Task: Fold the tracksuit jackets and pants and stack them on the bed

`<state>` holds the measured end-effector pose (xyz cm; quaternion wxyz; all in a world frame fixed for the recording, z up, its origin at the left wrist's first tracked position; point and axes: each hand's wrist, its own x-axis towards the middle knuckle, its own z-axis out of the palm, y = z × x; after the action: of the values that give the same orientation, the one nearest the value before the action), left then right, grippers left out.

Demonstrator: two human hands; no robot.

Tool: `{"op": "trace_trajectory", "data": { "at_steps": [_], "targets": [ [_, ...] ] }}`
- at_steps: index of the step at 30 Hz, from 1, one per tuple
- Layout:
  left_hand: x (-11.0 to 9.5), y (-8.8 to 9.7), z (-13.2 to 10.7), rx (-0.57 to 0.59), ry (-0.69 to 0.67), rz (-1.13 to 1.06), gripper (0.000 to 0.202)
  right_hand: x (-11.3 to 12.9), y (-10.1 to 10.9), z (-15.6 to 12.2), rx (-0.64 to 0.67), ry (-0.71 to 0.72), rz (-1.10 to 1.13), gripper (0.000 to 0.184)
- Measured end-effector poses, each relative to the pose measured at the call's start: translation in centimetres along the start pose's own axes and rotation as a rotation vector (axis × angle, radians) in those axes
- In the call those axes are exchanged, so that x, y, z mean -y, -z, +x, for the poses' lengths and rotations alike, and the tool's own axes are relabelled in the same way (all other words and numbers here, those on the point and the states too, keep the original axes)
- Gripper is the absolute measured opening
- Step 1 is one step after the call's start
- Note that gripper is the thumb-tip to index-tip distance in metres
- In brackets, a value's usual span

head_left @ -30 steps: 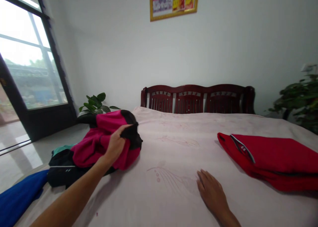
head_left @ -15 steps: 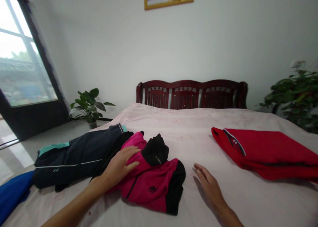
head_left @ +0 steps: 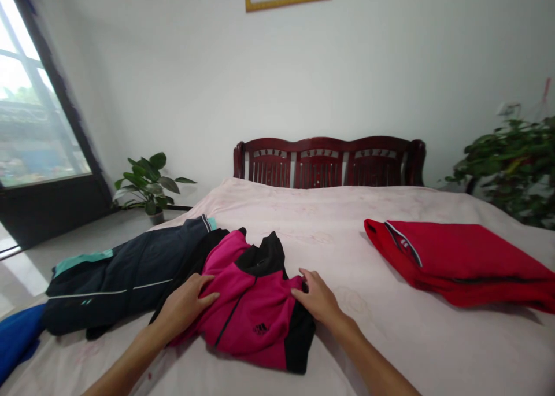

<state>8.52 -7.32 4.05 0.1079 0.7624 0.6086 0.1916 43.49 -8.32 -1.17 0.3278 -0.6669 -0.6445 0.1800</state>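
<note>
- In the head view, a small round grey pot [head_left: 156, 217] holds a broad-leaved green plant [head_left: 150, 179]; it stands on the pale, shiny floor [head_left: 110, 227] beyond the left side of the spread.
- A pale pink cloth spread [head_left: 437, 350] with a faint printed pattern covers the wide surface before the person.
- At the far end rises a dark red wooden back [head_left: 318, 144] with slatted panels, near the white wall [head_left: 381, 66].
- A gold-framed picture [head_left: 288, 2] hangs above, cut off by the upper edge; a dark-framed glass door [head_left: 39, 124] is at the left, a bushy green plant [head_left: 515, 167] at the right.
- The magenta and black fabric garment [head_left: 251, 321] lies rumpled on the spread, near the middle, between the two hands.
- Left of it, touching, is a navy garment with teal and white trim [head_left: 121, 269], then a bright blue cloth [head_left: 17, 335]; a folded red garment [head_left: 468, 251] lies well apart at the right.
- The left hand [head_left: 186, 303] touches the magenta garment's left side, thumb and fingers slightly apart; whether it grips cannot be told.
- The right hand [head_left: 319, 298] touches its right edge, thumb and forefinger narrowly parted; how firmly it holds fabric is unclear.
</note>
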Motion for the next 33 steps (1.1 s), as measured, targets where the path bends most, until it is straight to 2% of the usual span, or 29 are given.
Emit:
{"op": "trace_trajectory", "data": {
  "at_steps": [1, 3, 5, 8, 11, 13, 15, 16, 17, 19, 20, 22, 24, 26, 28, 30, 31, 33],
  "targets": [
    [0.1, 0.0, -0.1, 0.022, -0.004, -0.051, 0.041, 0.4, -0.1, 0.1, 0.056, 0.003, -0.074, 0.054],
    [0.4, -0.1, -0.4, 0.027, -0.027, -0.163, 0.032, 1.0, 0.0, 0.0, 0.153, 0.024, -0.191, 0.032],
    [0.6, -0.2, -0.8, -0.019, -0.061, -0.246, 0.030, 1.3, 0.8, -0.3, 0.162, 0.084, -0.285, 0.020],
    [1.2, -0.2, -1.5, -0.115, -0.118, -0.264, 0.032, 1.5, 3.3, -0.3, -0.031, 0.149, -0.315, 0.021],
    [2.1, -0.2, -2.4, -0.109, -0.224, -0.210, 0.030, 1.3, 5.4, 0.1, -0.302, 0.153, -0.275, 0.023],
    [2.8, -0.4, -3.0, -0.093, -0.231, -0.136, 0.051, 0.4, 5.5, 0.4, -0.369, 0.156, -0.205, 0.021],
    [3.4, -0.6, -3.5, -0.094, -0.155, -0.052, 0.076, -0.9, 4.4, 0.6, -0.313, 0.121, -0.022, 0.017],
    [3.6, -0.8, -3.7, -0.090, -0.107, -0.024, 0.079, -1.6, 3.5, 0.6, -0.262, 0.080, 0.104, 0.019],
    [3.8, -0.9, -3.8, -0.080, -0.062, -0.011, 0.076, -2.3, 2.6, 0.5, -0.210, 0.024, 0.234, 0.026],
    [4.2, -1.0, -3.7, -0.039, 0.004, -0.042, 0.056, -3.2, 1.0, 0.2, -0.120, -0.084, 0.462, 0.044],
    [4.3, -1.0, -3.5, -0.022, 0.023, -0.083, 0.045, -3.4, 0.5, 0.0, -0.072, -0.120, 0.543, 0.046],
    [4.5, -0.6, -2.6, -0.031, 0.049, -0.194, 0.031, -3.0, 0.5, -0.3, 0.007, -0.161, 0.646, 0.037],
    [4.4, 0.3, -1.4, -0.096, 0.081, -0.337, 0.028, -1.8, 1.7, -0.4, 0.025, -0.189, 0.737, 0.030],
    [3.8, 1.8, -0.2, -0.207, 0.126, -0.498, 0.033, 0.0, 3.7, -0.6, -0.047, -0.191, 0.855, 0.031],
    [2.3, 3.8, 0.9, -0.346, 0.158, -0.650, 0.040, 1.8, 5.9, -1.2, -0.129, -0.151, 0.983, 0.032],
    [0.2, 5.9, 2.0, -0.506, 0.130, -0.787, 0.041, 3.2, 7.5, -2.2, -0.150, -0.104, 1.069, 0.031],
    [-1.0, 6.8, 2.5, -0.582, 0.092, -0.869, 0.041, 3.6, 8.1, -2.9, -0.103, -0.089, 1.088, 0.031],
    [-3.6, 7.9, 3.4, -0.653, 0.017, -1.048, 0.043, 3.7, 8.7, -4.3, 0.160, -0.056, 1.057, 0.031]
  ]
}}
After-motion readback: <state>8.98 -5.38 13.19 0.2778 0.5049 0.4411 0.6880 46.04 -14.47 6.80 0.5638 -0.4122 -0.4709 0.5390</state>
